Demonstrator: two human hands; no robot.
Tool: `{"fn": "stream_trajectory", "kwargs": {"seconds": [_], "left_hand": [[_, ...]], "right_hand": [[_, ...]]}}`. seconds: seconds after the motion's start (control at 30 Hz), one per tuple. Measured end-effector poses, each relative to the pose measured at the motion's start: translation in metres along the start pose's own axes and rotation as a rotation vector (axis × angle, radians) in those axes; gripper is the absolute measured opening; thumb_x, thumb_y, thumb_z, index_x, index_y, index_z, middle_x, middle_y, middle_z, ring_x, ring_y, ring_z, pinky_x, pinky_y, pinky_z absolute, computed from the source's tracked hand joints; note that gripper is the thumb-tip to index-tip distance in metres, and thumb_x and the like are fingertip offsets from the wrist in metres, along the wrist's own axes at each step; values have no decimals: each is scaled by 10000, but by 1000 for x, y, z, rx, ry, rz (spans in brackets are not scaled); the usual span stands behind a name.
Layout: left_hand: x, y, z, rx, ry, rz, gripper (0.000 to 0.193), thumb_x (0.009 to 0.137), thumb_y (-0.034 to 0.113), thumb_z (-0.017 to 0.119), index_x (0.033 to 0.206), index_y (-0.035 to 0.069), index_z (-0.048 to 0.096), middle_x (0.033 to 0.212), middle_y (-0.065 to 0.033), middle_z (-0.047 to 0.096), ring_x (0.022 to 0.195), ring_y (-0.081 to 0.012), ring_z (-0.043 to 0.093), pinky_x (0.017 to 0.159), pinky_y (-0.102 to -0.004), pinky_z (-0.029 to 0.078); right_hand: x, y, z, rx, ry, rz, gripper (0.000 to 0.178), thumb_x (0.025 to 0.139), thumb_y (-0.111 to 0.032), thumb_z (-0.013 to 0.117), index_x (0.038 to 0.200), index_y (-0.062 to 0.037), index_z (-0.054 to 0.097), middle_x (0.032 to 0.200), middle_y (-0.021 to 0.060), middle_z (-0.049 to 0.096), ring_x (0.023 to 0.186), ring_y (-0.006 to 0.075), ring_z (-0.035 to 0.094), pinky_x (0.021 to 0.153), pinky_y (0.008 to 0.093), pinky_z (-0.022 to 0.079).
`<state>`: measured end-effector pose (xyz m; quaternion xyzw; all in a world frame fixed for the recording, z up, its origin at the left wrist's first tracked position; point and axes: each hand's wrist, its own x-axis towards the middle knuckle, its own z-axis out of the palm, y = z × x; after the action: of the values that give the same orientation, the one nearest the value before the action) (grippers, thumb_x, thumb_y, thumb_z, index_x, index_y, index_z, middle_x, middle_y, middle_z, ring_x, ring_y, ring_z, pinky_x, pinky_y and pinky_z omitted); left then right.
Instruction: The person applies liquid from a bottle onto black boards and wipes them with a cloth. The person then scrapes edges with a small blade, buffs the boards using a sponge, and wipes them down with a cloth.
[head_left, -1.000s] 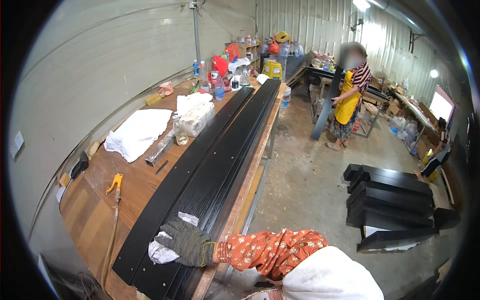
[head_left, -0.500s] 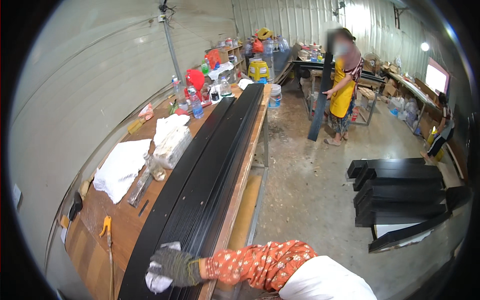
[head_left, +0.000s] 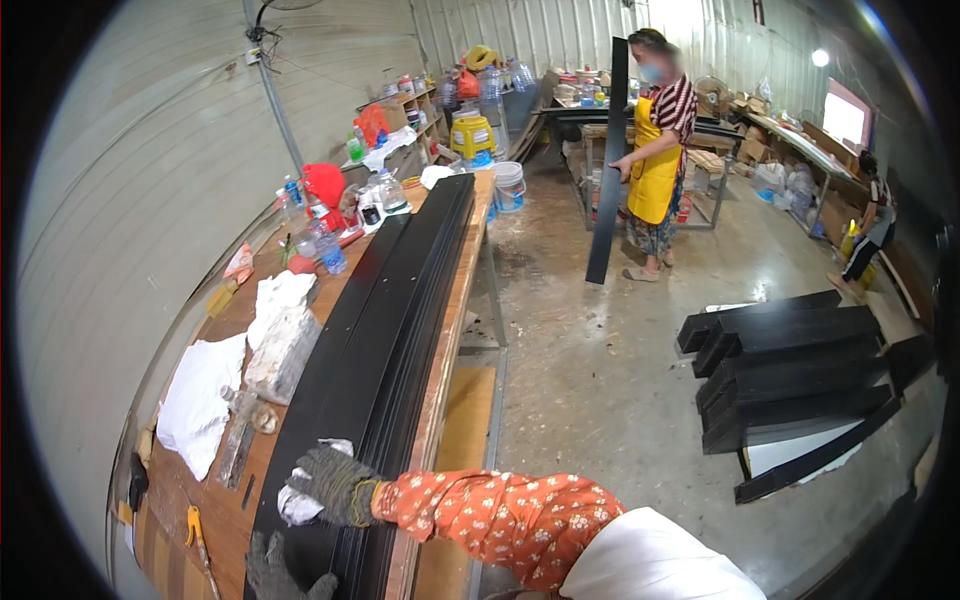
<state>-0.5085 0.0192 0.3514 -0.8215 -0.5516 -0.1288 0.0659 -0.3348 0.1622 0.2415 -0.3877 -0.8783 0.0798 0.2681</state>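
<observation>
Long black boards (head_left: pixel 345 345) lie side by side on a wooden bench (head_left: pixel 180 480), with several more stacked along its right edge. My right hand (head_left: pixel 340 484), in a grey knit glove, presses a crumpled white cloth (head_left: pixel 297 507) onto the near part of the top board. The cloth sticks out on both sides of the glove. Just below, my left hand (head_left: pixel 282 572), also gloved in grey, rests on the same board near its left edge, fingers apart with nothing in them. Its wrist is cut off by the frame's lower edge.
Left of the boards are an orange air blow gun (head_left: pixel 195 525), a clear glass bottle (head_left: pixel 255 412), white rags (head_left: pixel 203 400) and a wrapped white block (head_left: pixel 284 358). A co-worker in a yellow apron (head_left: pixel 652 165) holds an upright black board (head_left: pixel 606 170). Black pieces (head_left: pixel 790 370) are piled on the floor.
My left hand has come into view on the board. My right hand and cloth have shifted slightly up the board. The view has turned, and the co-worker's board is more upright.
</observation>
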Motion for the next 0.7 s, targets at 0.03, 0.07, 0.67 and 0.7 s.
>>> {"fn": "stream_trajectory", "kwargs": {"seconds": [0.03, 0.07, 0.67, 0.7], "left_hand": [[17, 1, 7, 13, -107, -21, 888, 692, 452, 791, 1350, -17, 422, 1289, -274, 491, 1204, -422, 459, 1019, -477, 371], [32, -1, 20, 14, -111, -1, 888, 692, 452, 791, 1350, -17, 422, 1289, -274, 491, 1204, -422, 459, 1019, -477, 371], [124, 5, 88, -534, -269, -130, 1069, 602, 330, 847, 1439, -21, 282, 1369, -288, 407, 1309, -418, 362, 1104, -463, 296], [158, 21, 85, -421, -284, -17, 1077, 608, 389, 833, 1441, -12, 281, 1379, -294, 391, 1304, -436, 355, 1099, -476, 294]], "right_hand": [[0, 4, 7, 20, 50, -21, 753, 713, -388, 626, 1382, -89, 449, 1391, 227, 435, 1305, 412, 388, 1130, 517, 219], [3, 14, 23, 15, 112, -42, 776, 698, -406, 639, 1378, -84, 450, 1379, 230, 443, 1298, 411, 394, 1123, 516, 232], [6, 240, -101, -154, 161, 70, 762, 664, -307, 715, 1359, -115, 467, 1305, 203, 493, 1222, 378, 466, 1065, 477, 343], [5, 244, -98, -147, 166, 65, 779, 655, -302, 717, 1365, -113, 457, 1311, 206, 488, 1230, 383, 459, 1069, 477, 339]]}}
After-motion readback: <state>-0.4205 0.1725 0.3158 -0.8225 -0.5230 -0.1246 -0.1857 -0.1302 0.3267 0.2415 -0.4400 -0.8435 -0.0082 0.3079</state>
